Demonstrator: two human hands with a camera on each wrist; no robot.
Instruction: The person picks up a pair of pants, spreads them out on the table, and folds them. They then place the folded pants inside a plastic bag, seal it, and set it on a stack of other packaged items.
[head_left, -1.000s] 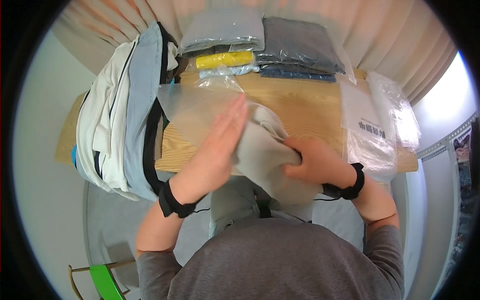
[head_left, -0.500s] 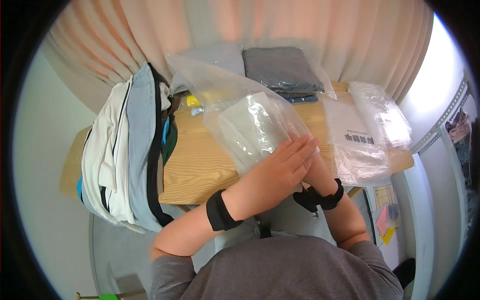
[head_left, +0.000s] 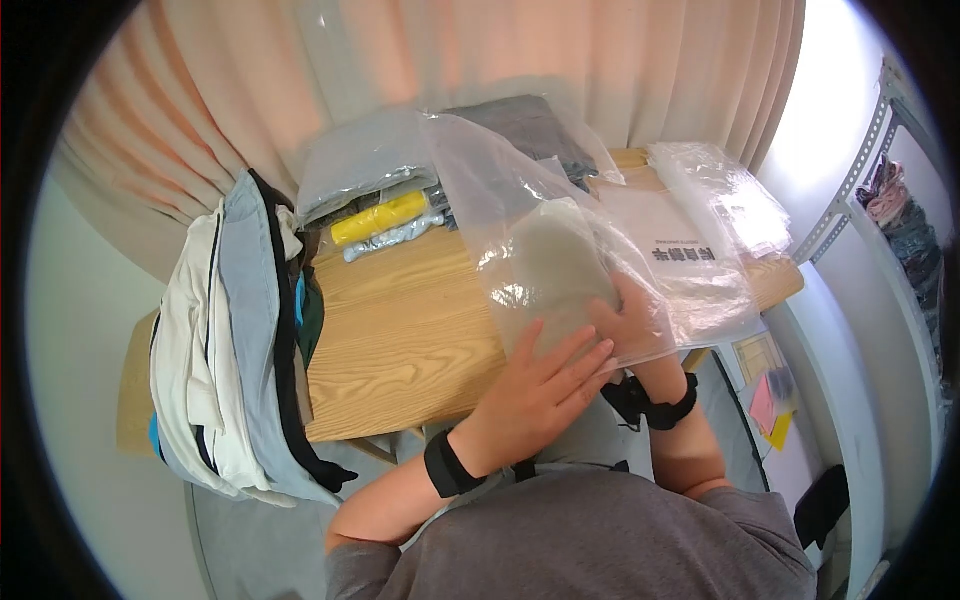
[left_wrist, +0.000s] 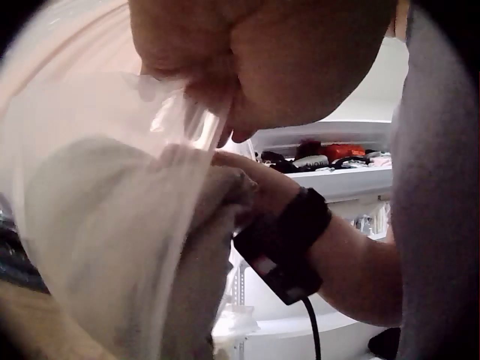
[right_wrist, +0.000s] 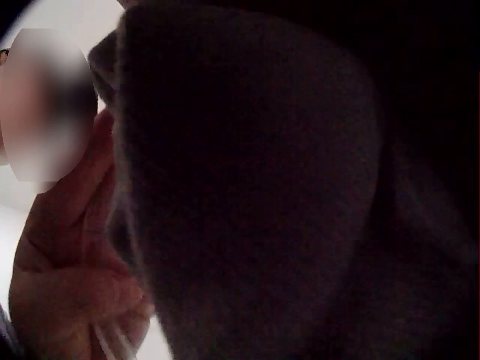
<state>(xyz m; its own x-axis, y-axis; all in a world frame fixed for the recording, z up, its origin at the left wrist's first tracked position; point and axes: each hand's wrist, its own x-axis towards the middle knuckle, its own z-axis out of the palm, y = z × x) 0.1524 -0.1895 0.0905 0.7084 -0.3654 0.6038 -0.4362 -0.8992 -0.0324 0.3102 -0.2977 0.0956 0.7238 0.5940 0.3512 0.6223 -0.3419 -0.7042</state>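
A folded light-grey garment (head_left: 555, 255) lies partly inside a large clear plastic bag (head_left: 485, 195), tilted above the table's front edge. My right hand (head_left: 628, 318) grips the garment's near end, its thumb on top, with the bag's film over the hand. At the bag's mouth, my left hand (head_left: 545, 395) pinches the film; the left wrist view shows the plastic (left_wrist: 169, 161) drawn into folds under those fingers. The garment (right_wrist: 247, 187) fills most of the right wrist view as a dark shape and hides the right fingers there.
Bagged grey clothes (head_left: 365, 155), a yellow roll (head_left: 380, 218) and a pale blue one stand at the back of the wooden table (head_left: 390, 350). Clothes (head_left: 215, 350) drape over its left end. Flat clear bags (head_left: 700, 300) lie at the right, before a metal shelf (head_left: 850, 200).
The bag and garment have swung to the right, and the garment now shows through the film. My left hand moved from the bag's far side to its near mouth. The head view turned right.
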